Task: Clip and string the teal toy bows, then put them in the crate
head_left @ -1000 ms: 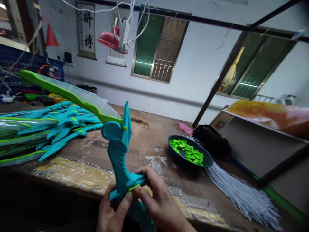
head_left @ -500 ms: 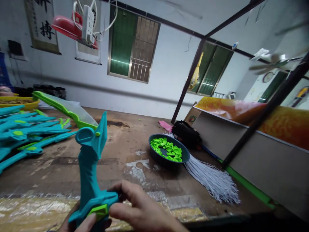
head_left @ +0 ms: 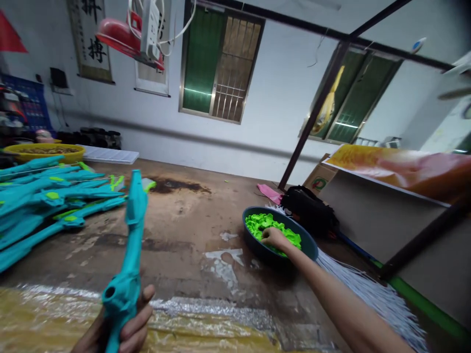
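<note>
My left hand (head_left: 134, 321) is wrapped round a long teal plastic toy piece (head_left: 131, 245), held upright at the lower left. A round hole shows near its lower end, and a bit of bright green (head_left: 148, 185) sticks out behind its top. My right arm stretches to the right, and my right hand (head_left: 274, 239) is down in a dark blue-grey bowl (head_left: 253, 247) among small bright green plastic pieces (head_left: 290, 236). Its fingers are curled together; their tips are hidden, so what they grip does not show.
Several similar teal toys (head_left: 40, 201) lie piled at the left, before a yellow basin (head_left: 69, 156). White cords (head_left: 371, 294) spread beside the bowl, near a black bag (head_left: 309, 208). A red lamp (head_left: 117, 37) with a power strip (head_left: 150, 29) hangs overhead. A dark post (head_left: 312, 117) stands behind.
My right hand has left the teal toy piece and reached right into the bowl. The left hand has turned the toy piece, so its green lever now barely shows. The view has shifted left.
</note>
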Demonstrator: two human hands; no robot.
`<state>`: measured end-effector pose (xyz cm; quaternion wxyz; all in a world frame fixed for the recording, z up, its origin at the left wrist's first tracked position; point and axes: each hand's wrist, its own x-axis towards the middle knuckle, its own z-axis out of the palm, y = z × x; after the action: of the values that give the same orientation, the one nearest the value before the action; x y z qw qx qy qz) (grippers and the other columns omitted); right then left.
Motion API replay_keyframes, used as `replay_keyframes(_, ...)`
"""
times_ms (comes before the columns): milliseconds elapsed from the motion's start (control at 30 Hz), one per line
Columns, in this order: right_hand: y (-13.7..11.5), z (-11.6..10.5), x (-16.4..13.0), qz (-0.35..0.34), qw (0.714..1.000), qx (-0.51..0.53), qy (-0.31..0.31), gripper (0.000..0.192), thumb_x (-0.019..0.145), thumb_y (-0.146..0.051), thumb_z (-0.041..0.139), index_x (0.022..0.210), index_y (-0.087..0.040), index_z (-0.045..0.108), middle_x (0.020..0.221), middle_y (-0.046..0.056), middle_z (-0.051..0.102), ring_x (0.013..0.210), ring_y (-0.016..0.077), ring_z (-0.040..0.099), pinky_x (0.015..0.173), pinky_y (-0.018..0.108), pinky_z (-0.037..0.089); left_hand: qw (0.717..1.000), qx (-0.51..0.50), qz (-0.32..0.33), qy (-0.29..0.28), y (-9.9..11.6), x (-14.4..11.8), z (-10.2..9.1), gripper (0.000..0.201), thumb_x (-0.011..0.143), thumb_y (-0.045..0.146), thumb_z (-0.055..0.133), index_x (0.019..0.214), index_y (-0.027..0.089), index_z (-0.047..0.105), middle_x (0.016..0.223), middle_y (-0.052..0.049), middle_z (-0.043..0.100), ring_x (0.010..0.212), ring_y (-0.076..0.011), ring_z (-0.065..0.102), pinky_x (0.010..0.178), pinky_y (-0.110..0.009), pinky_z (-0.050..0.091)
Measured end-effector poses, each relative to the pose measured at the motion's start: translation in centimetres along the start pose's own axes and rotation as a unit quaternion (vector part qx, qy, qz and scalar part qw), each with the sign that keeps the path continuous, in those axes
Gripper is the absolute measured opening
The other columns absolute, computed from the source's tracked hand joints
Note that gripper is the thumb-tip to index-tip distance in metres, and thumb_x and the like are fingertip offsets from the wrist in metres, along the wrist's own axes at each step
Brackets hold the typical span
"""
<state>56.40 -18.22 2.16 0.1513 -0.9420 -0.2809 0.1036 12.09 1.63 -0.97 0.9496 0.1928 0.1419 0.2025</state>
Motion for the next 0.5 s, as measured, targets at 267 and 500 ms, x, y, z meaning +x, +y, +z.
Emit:
replay_keyframes(267,-0.8,-1.7,-1.5,0.027,0.993,0.061,0.100,0.029,0.094,-0.031,0.066,0.072,-0.016,0.056,0.068,-0.003,0.059,0.062,0.0129,0.058,0.064,0.028,0.049,0.989,-0.064,-0.056,-0.122,0.4,-0.4,2.6,0.067,0.073,0.055,0.081,0.105,-0.003,0.072,0.077,-0.011,0.068,0.051,-0.0068,0.052,0.038,-0.012,0.042)
replay_keyframes(500,-10.8,-1.9,-9.3,-0.127,0.939,0.317,0.034,0.047,0.068,-0.057,0.071,0.059,-0.023,0.039,0.049,-0.007,0.041,0.045,0.0090,0.037,0.045,0.023,0.027,0.992,-0.071,-0.026,-0.097,-0.7,-1.1,2.2,0.054,0.088,0.055,0.064,0.114,0.008,0.073,0.121,-0.016,0.074,0.095,-0.0270,0.072,0.063,-0.031,0.058)
